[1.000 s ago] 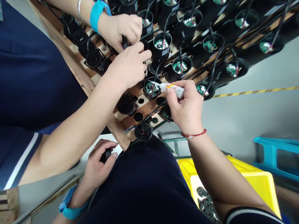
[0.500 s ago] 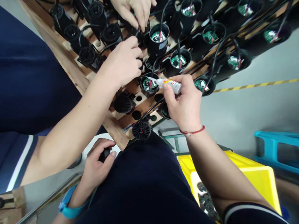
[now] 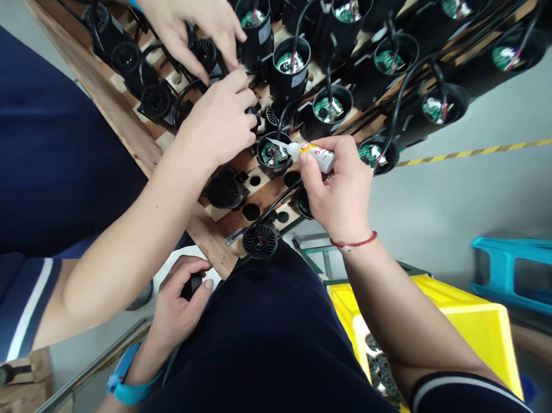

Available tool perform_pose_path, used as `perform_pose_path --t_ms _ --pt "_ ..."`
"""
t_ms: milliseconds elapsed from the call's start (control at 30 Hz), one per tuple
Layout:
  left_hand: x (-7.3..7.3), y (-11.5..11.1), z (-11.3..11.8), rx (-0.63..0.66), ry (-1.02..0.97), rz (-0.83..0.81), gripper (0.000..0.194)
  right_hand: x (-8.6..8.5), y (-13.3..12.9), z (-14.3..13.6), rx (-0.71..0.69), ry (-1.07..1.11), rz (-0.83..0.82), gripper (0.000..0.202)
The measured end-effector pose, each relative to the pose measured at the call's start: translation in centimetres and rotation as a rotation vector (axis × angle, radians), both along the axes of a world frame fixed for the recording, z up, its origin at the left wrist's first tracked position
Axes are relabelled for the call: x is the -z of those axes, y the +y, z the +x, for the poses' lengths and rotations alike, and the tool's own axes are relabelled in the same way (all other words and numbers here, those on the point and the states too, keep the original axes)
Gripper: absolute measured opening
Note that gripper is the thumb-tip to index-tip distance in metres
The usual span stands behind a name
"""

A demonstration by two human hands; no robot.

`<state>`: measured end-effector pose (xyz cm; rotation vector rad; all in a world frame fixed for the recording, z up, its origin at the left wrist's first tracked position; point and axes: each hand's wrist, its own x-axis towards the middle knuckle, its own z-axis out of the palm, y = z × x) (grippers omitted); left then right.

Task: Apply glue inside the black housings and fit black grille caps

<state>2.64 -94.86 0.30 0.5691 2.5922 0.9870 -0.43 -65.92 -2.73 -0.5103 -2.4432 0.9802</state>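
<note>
the right hand (image 3: 340,193) grips a small glue tube (image 3: 314,155), its long axis lying leftward, tip inside the open black housing (image 3: 271,154) just left of the fingers. the left hand (image 3: 179,303), well below, is closed around a dark part (image 3: 193,285). since a moment ago the nozzle has kept its place; a co-worker's hands (image 3: 214,120) have shifted.

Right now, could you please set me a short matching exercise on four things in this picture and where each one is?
Things:
1. glue tube
2. small black part
3. yellow bin
4. open black housing

Places:
A. under the tube's nozzle
B. in the right hand
C. low at the right
D. in the left hand

Pairs: 1-B, 2-D, 3-C, 4-A
</note>
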Motion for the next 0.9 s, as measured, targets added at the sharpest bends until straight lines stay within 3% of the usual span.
perform_pose_path --t_ms 600,900 --pt "-0.15 0.03 0.02 0.002 0.005 -0.018 0.014 0.32 0.02 -0.18 -0.017 0.065 -0.027 0.032" --pt "-0.16 0.2 -0.28 0.001 0.107 -0.088 0.019 0.22 0.0 -0.23 -0.015 0.106 -0.041 0.023"
